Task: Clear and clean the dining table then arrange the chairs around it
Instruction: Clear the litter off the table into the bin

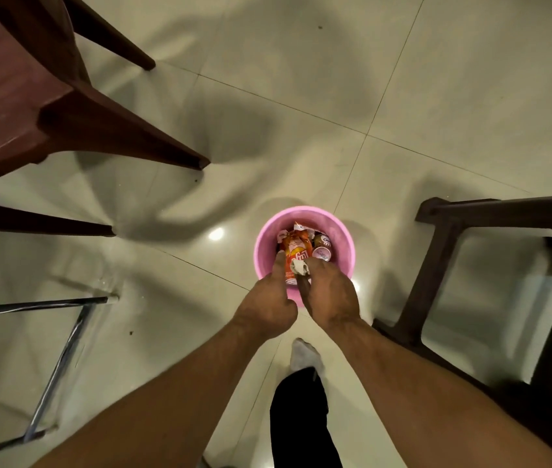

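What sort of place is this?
Most likely a home dining area: a glossy tiled floor, dark wooden chairs on either side, and a small pink waste bin holding a snack wrapper.

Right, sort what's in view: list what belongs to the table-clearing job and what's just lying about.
Job: bin, wrapper, tissue in right hand, left hand, left chair, right chair.
Lying about: metal frame, floor specks.

Glossy pale floor tiles (301, 79), white-socked foot (303, 356), black trouser leg (301, 430).
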